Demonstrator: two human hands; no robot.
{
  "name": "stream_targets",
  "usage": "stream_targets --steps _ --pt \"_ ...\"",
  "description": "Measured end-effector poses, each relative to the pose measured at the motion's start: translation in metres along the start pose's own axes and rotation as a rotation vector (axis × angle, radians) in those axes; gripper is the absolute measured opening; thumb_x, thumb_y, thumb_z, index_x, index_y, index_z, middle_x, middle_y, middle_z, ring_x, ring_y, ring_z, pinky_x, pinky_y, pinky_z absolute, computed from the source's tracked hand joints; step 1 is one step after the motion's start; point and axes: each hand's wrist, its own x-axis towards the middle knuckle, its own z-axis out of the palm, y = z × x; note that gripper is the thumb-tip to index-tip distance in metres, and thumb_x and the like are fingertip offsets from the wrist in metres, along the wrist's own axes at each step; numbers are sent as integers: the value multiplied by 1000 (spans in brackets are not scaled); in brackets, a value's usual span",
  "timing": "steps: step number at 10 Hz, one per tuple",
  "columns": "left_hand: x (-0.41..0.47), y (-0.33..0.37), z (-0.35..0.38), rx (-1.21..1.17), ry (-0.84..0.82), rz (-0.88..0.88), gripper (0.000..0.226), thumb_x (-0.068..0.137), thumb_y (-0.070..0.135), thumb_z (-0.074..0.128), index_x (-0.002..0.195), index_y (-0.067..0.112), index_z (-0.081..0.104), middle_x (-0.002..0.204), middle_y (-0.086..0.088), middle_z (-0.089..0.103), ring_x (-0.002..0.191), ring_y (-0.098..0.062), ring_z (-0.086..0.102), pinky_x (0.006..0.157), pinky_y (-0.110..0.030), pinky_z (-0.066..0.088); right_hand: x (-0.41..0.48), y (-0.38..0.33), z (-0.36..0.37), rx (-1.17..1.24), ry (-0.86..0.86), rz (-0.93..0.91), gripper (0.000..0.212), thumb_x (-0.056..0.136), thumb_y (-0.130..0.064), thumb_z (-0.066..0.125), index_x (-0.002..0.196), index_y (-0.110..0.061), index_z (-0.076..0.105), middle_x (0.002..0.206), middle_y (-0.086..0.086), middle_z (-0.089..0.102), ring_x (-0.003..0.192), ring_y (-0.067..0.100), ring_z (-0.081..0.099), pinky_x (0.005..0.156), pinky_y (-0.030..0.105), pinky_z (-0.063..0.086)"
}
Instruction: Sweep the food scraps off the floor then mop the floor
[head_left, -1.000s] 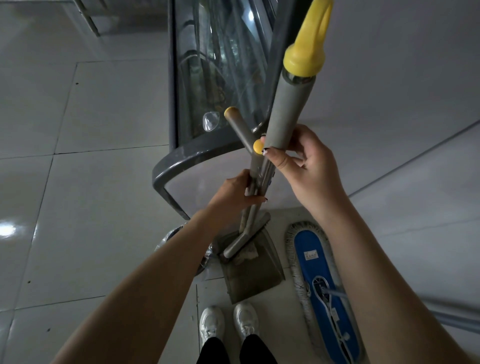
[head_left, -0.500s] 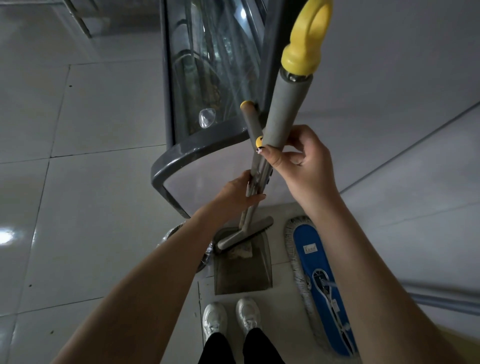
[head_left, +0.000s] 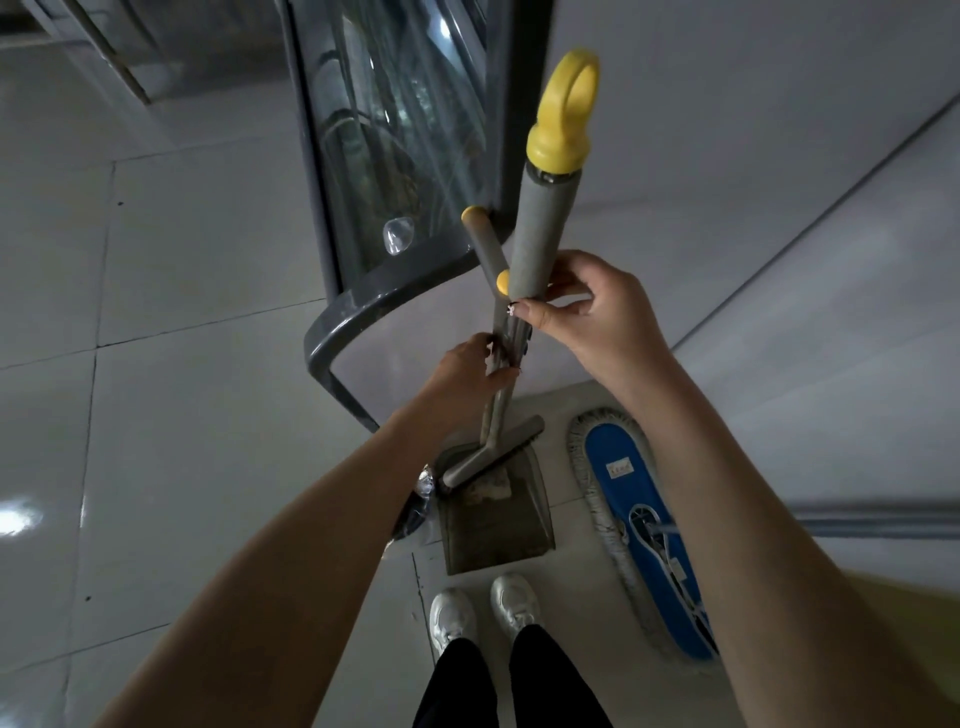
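Note:
I hold a broom and dustpan set upright in front of me. My right hand (head_left: 587, 312) grips the broom's grey foam handle (head_left: 545, 218), which ends in a yellow ring. My left hand (head_left: 467, 374) is closed around the two thin metal poles lower down. The dustpan's T-shaped handle (head_left: 485, 244) has yellow end caps. The grey dustpan (head_left: 493, 525) stands on the floor just ahead of my shoes, with a pale scrap inside it. The broom head (head_left: 493, 452) rests at the pan's back edge. A blue flat mop head (head_left: 639, 525) with a white fringe lies to the right.
A dark-framed glass cabinet (head_left: 395, 156) stands right behind the dustpan. A shiny crumpled object (head_left: 423, 488) sits on the floor left of the pan. A white wall (head_left: 753, 156) runs along the right. The mop's metal pole (head_left: 883, 525) crosses at right. Pale floor tiles (head_left: 156, 415) spread to the left.
The dustpan has swung from tilted to square in front of my shoes. The T-shaped handle has turned closer to the broom handle. Both hands keep their hold.

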Motion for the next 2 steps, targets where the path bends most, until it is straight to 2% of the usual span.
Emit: stream_targets --steps 1,2 --pt "-7 -1 -9 -64 43 -21 56 90 33 60 138 14 40 135 -5 52 117 -20 54 80 -23 44 -7 -5 0 1 38 15 43 80 -23 74 119 -13 59 108 -7 65 98 11 62 83 36 55" --pt "-21 1 -25 -122 155 -22 51 89 34 60 134 16 45 129 -1 56 99 -10 55 63 -16 40 -20 -12 -2 -4 182 28 48 84 -25 70 127 -13 54 117 -6 60 100 7 59 83 30 54"
